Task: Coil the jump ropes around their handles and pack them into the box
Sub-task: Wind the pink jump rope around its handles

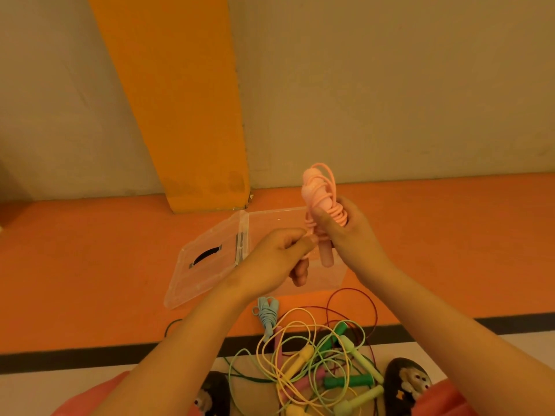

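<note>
A pink jump rope (319, 193) is held upright above the clear plastic box (279, 220), its cord wound around the two handles. My right hand (345, 232) grips the handles and the coil near their middle. My left hand (279, 256) pinches the loose end of the pink cord just left of the handles. The box stands open on the orange floor, its lid (207, 262) folded out flat to the left. A coiled light blue rope (267, 313) lies on the floor in front of the box.
A tangled pile of loose ropes (318, 367) in yellow, green, pink and dark red lies between my feet. Two dark slippers (405, 382) show at the bottom. An orange pillar (192, 115) and a grey wall rise behind the box.
</note>
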Demonstrator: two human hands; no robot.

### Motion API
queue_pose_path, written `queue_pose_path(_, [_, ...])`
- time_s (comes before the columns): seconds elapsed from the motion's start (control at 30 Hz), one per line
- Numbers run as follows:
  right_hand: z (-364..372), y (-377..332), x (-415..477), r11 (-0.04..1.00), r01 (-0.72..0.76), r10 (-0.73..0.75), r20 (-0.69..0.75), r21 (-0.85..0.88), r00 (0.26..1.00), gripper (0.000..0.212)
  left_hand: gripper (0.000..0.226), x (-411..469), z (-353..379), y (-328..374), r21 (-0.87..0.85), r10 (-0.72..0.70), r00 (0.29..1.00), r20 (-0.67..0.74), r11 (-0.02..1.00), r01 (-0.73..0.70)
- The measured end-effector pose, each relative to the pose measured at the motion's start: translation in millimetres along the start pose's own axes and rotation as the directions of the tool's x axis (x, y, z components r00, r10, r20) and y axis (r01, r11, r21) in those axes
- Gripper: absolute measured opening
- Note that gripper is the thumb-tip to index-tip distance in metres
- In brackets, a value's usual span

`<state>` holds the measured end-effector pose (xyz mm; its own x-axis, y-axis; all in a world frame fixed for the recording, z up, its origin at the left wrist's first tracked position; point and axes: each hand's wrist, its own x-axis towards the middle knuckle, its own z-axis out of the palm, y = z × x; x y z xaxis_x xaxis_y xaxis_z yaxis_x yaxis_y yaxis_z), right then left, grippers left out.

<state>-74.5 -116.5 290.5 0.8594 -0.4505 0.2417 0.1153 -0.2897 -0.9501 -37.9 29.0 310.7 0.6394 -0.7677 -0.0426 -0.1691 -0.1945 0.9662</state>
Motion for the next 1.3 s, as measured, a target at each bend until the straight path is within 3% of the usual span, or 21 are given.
queue_pose_path(0.2, [0.1,2.8,5.8,0.996,-0.082,0.085,-0.088,0.042,0.992,0.034,0.025,-3.3,-0.1,3.3,0.041,0.056,0.992,0.115,0.997,-0.061])
queue_pose_path(0.33, [3.1,7.6,6.8,0.996,-0.085,0.083,-0.079,-0.020,0.993,0.055,0.025,-6.8,-2.3,3.7,0.025,0.091,0.982,0.163,0.995,-0.097])
queue_pose_path(0.43, [1.9,6.7,9.2,0.986,-0.168,0.169,0.016,-0.011,0.986,0.059,0.023,-6.7,4.1,-5.2,-0.032,0.078,0.996,0.048,0.997,-0.076])
queue_pose_path(0.53, [1.5,6.1,9.9,0.965,-0.262,0.258,0.102,0.024,0.961,0.057,0.011,-1.3,3.6,-17.6,0.082,-0.007,0.996,-0.086,0.997,0.015])
queue_pose_path(0.63, [5.2,4.5,8.3,0.956,-0.291,0.287,0.081,0.045,0.954,0.058,0.028,2.4,1.2,-24.5,0.174,-0.063,0.987,-0.150,0.981,0.089])
queue_pose_path(0.8, [11.8,-4.1,10.1,0.890,-0.369,0.337,0.160,0.268,0.928,0.063,0.028,8.4,4.5,-23.9,0.175,-0.010,0.950,-0.311,0.982,0.067])
queue_pose_path(0.9, [11.9,0.4,12.6,0.866,-0.402,0.355,0.202,0.295,0.913,0.068,0.032,10.3,7.2,-23.7,0.180,0.023,0.939,-0.342,0.983,0.042])
queue_pose_path(1.03, [12.8,2.4,14.6,0.797,-0.461,0.402,0.227,0.390,0.887,0.039,0.036,9.4,9.4,-24.4,0.200,0.058,0.927,-0.371,0.980,0.018])
queue_pose_path(1.13, [11.5,6.0,17.4,0.753,-0.486,0.419,0.245,0.444,0.874,0.055,0.033,9.6,7.7,-23.9,0.204,0.088,0.916,-0.391,0.979,-0.007])
queue_pose_path(1.3, [10.5,6.5,16.3,0.773,-0.460,0.357,0.301,0.436,0.884,0.069,0.026,7.9,4.8,-22.5,0.179,0.070,0.928,-0.366,0.984,-0.004])
